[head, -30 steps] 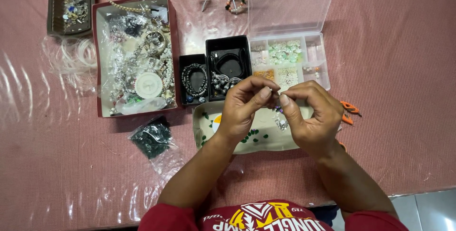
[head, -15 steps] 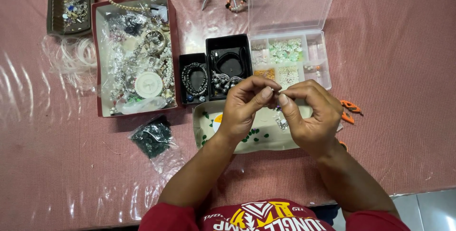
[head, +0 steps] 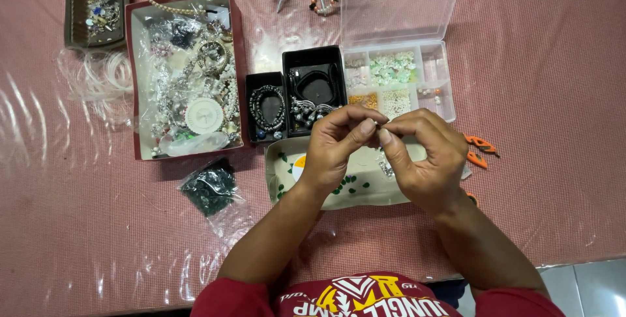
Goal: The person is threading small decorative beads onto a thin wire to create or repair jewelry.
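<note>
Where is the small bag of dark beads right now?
In the head view, the bag of dark beads lies on the pink tablecloth, left of the left hand, just below the red box.

— What are your fingertips (head: 369, 125) pinching?
— Too small to tell; your left hand (head: 336, 149) and right hand (head: 424, 157) are covering it.
— And the tray (head: 282, 172)?
— Your hands are hiding its middle; the orange pliers (head: 480, 149) are showing only partly.
</note>
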